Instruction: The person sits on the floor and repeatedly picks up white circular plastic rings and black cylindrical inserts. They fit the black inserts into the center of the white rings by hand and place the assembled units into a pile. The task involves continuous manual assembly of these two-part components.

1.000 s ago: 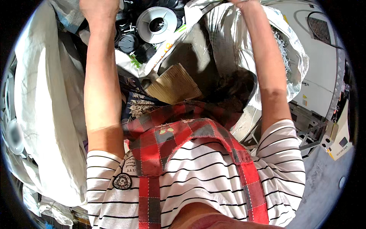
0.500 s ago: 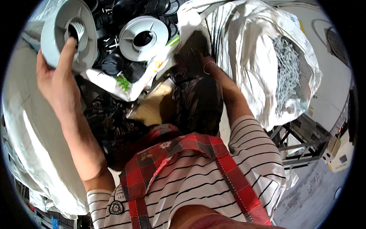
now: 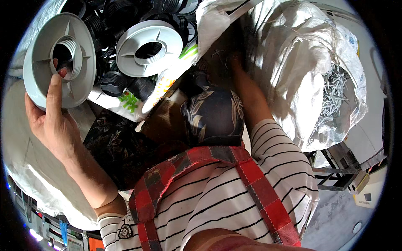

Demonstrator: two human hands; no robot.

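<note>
At the upper left my left hand [image 3: 54,119] grips a grey round plastic flange [image 3: 37,62] with a threaded hole in its middle. The thumb presses on the front face, and a fingertip shows through the hole. A second grey flange [image 3: 125,54] of the same kind lies on a heap of black threaded plastic parts [image 3: 114,83], apart from my hands. My right arm stretches down past my knee, and my right hand [image 3: 235,60] is in deep shadow beside the white woven sack [image 3: 276,79]. Its fingers cannot be made out.
Grey metal screws or nails [image 3: 334,94] fill the white sack on the right. Under the black parts lies a white printed bag [image 3: 157,90]. My knee [image 3: 213,115] in dark patterned cloth stands between my arms. A metal frame [image 3: 335,178] is at the lower right, and pale sacking [image 3: 25,146] at the left.
My left hand and the held flange have shifted left and down in the picture, the flange's face turning more toward me. My right hand remains low in the shadow. The whole view has shifted slightly.
</note>
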